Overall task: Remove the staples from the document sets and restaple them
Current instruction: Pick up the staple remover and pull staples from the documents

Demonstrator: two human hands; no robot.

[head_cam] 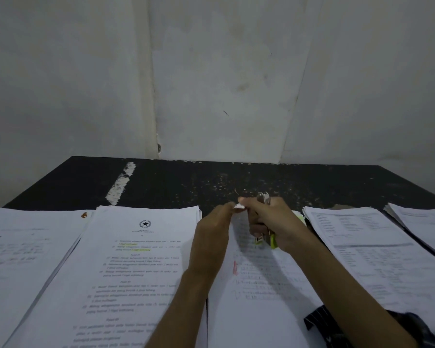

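Atop the document (261,297), left hand (211,232) pinches its far corner; right hand (276,217) grips stapler (272,241) aligned near-to-far.

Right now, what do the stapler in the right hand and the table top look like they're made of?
Stapler: bright silver metal at its tip, judging by the shine; the yellow-green end looks like plastic. Table: matt black, scuffed, with a white worn streak, probably painted or laminated board, though I can't tell which.
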